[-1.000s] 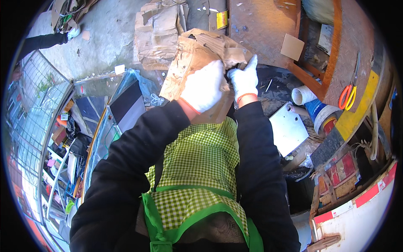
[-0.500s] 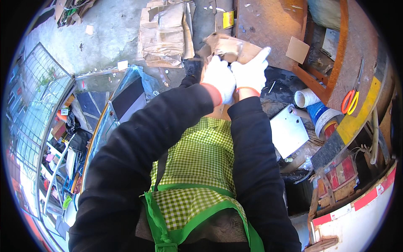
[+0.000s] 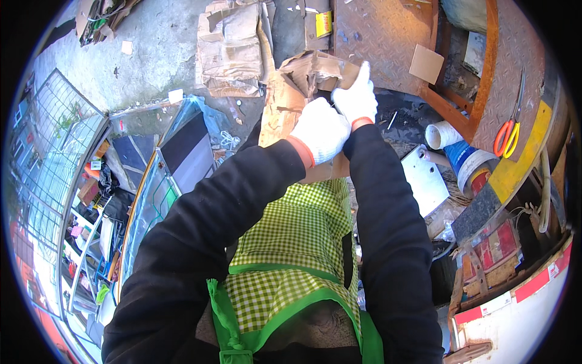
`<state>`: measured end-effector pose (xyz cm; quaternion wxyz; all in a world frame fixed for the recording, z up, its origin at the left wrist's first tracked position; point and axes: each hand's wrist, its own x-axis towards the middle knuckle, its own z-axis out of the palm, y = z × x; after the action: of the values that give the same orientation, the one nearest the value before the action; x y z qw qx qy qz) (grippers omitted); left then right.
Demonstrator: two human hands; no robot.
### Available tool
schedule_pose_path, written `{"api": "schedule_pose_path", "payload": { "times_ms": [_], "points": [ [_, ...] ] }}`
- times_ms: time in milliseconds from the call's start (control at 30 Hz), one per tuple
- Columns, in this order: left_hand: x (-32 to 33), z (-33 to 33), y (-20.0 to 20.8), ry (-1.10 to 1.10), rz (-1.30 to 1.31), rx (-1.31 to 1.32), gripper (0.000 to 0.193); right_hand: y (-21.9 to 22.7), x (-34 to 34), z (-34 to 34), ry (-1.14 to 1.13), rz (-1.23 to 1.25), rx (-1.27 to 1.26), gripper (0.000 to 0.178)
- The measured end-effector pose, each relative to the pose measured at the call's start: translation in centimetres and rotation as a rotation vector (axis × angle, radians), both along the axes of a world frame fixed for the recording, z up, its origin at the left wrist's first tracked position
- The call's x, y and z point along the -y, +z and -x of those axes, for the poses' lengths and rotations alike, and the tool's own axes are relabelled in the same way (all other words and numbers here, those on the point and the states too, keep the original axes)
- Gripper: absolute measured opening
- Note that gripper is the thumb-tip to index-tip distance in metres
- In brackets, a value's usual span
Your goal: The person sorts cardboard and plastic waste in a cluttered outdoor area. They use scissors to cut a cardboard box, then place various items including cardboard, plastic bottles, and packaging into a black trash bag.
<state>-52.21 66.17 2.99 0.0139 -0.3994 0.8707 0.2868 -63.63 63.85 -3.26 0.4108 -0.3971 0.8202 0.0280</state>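
A crumpled, torn piece of brown cardboard (image 3: 282,109) is held up in front of my green checked apron. My left hand (image 3: 321,131), in a white glove, is closed round its lower part. Higher and to the right, my right hand (image 3: 356,97), gloved the same way, is closed on the cardboard's right edge with its thumb sticking up. Part of the cardboard is hidden behind both gloves, and its lower end shows under my left wrist. Just beyond it on the ground lies a stack of flattened cardboard (image 3: 230,51).
Scissors with red and yellow handles (image 3: 505,139) lie on the rusty metal plate at right, near a loose cardboard square (image 3: 426,64). A white panel (image 3: 424,179) and a blue-and-white bucket (image 3: 467,167) stand below. Glass-paned frames (image 3: 148,206) lean at left.
My left hand has come down toward me and slightly right, away from my right hand. More of the cardboard now shows to the left, hanging down. My right hand has shifted slightly.
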Motion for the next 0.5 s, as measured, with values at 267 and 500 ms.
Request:
{"api": "schedule_pose_path", "payload": {
  "times_ms": [267,500],
  "points": [
    [-2.1,-2.5,3.0,-0.069,-0.025,0.06,0.015,-1.8,-2.3,-2.8,0.044,-0.123,0.16,0.101],
    [-5.2,-4.5,12.8,0.089,0.315,0.023,0.019,-11.9,-11.6,2.3,-0.571,-0.057,0.408,0.064]
  ]
}}
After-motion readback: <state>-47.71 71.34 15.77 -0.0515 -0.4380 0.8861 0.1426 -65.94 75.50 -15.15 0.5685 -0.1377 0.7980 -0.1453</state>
